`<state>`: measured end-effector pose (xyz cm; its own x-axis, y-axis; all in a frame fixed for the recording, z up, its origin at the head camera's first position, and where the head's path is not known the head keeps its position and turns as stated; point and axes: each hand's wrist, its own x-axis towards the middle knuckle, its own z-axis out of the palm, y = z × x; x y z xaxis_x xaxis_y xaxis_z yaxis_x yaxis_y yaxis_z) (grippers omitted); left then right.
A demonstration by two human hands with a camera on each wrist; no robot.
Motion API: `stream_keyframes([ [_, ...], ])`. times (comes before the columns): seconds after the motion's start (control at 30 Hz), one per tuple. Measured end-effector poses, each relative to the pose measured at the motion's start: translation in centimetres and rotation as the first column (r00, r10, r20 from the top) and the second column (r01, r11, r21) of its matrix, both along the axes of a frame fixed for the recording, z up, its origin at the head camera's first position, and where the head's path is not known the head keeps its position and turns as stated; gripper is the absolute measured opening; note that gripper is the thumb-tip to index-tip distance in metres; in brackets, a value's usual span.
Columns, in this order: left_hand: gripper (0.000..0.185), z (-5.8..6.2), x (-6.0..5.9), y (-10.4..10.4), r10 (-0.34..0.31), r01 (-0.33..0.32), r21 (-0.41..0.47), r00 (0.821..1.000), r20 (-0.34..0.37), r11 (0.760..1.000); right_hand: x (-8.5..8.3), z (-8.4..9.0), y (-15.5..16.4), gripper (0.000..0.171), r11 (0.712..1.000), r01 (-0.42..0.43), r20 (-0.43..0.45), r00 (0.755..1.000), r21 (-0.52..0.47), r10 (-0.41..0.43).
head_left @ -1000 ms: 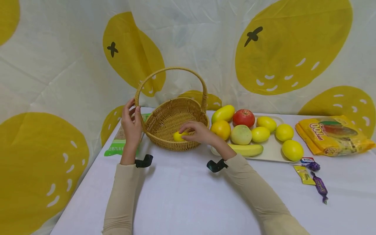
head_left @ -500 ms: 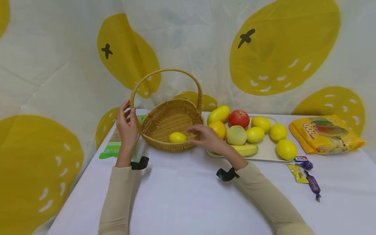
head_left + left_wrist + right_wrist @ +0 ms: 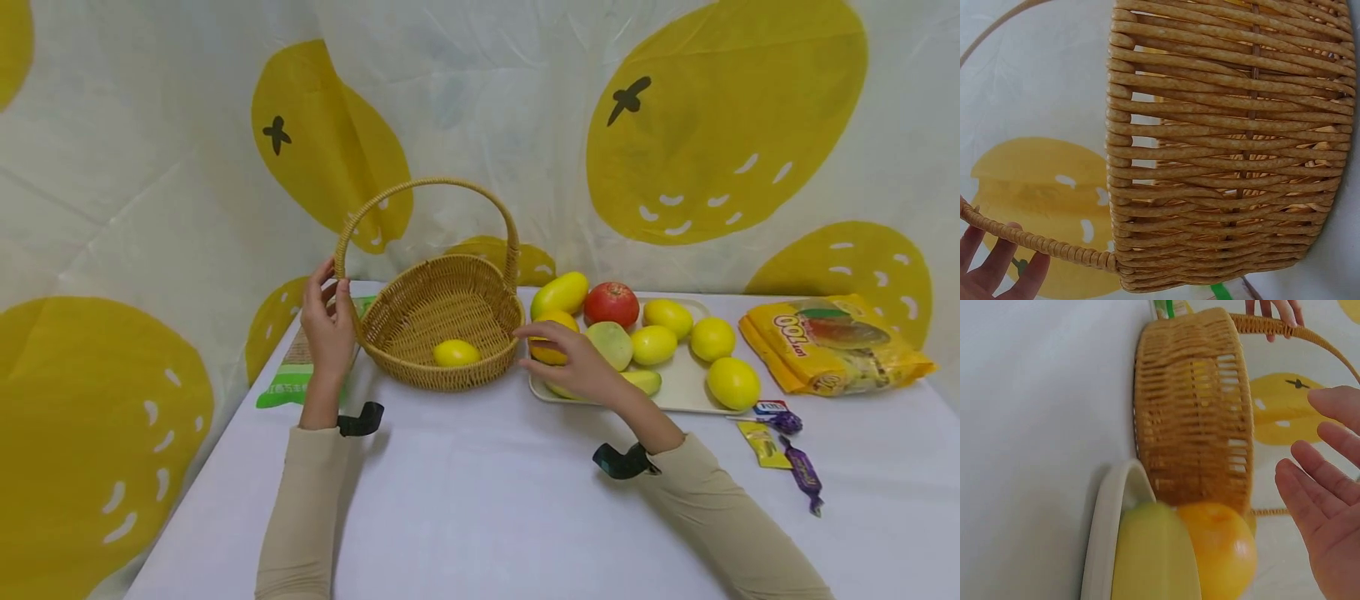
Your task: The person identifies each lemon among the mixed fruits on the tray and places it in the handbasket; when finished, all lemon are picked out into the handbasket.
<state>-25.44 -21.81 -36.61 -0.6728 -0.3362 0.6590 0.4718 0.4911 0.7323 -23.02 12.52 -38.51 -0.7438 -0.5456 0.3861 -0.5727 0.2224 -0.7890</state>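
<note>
Since the frame a second ago, right hand [image 3: 573, 362] has left the yellow lemon [image 3: 456, 353] and shifted toward 3 o'clock, out past the basket's rim; lemon left behind inside. Right fingers released: spread, gently bent, holding nothing. Left hand [image 3: 327, 329] grasps the handle [image 3: 427, 184] low at its 9 o'clock foot, thumb on the near side, fingers curled behind. Wicker basket [image 3: 411, 371] sits upright on the table [image 3: 480, 508]; lemon lies in it toward 6 o'clock, near the front wall. Right hand overlaps the orange [image 3: 555, 319] in the head view, where contact is hard to judge; the right wrist view shows a gap. Tray [image 3: 682, 396] lies at the basket's 3 o'clock. On it: banana [image 3: 641, 382] along 6 o'clock, partly hidden by the hand; pale green fruit [image 3: 612, 345] near the middle; red fruit [image 3: 612, 305] between 11 and 12; long yellow fruit [image 3: 560, 295] at 10; further yellow fruits [image 3: 654, 345] toward 3 and 4. Green packet [image 3: 288, 382] at the basket's 8 o'clock. Yellow bag [image 3: 832, 346] at the tray's 3 o'clock; sweets [image 3: 806, 477] at its 4 o'clock. Backdrop [image 3: 495, 108] at 12.
</note>
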Motion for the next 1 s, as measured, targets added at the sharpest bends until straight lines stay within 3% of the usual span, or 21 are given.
stream_keyframes([
  [0.23,0.037,-0.1,0.2,-0.1,-0.01,0.01,0.007,1.0,-0.015,1.0,0.7,-0.2,2.9,0.031,0.998,0.063,-0.074,0.995,-0.018,-0.064],
  [0.5,0.038,-0.1,0.1,0.0,-0.008,0.008,-0.002,1.0,0.003,1.0,1.0,-0.5,6.6,0.032,0.987,0.149,-0.202,0.967,-0.055,-0.158],
  [0.7,0.038,0.0,0.1,0.0,-0.018,0.018,0.005,1.0,-0.002,1.0,0.6,0.1,9.4,0.027,0.964,0.258,-0.14,0.954,-0.06,-0.264],
  [0.87,0.038,0.0,0.0,0.1,-0.022,0.022,0.006,1.0,-0.007,1.0,0.4,0.2,11.7,0.025,0.917,0.395,-0.072,0.917,0.044,-0.392],
  [1.0,0.038,0.0,0.1,0.1,-0.016,0.016,0.004,1.0,-0.003,1.0,0.4,0.2,13.2,0.032,0.899,0.418,-0.004,0.907,0.132,-0.421],
])
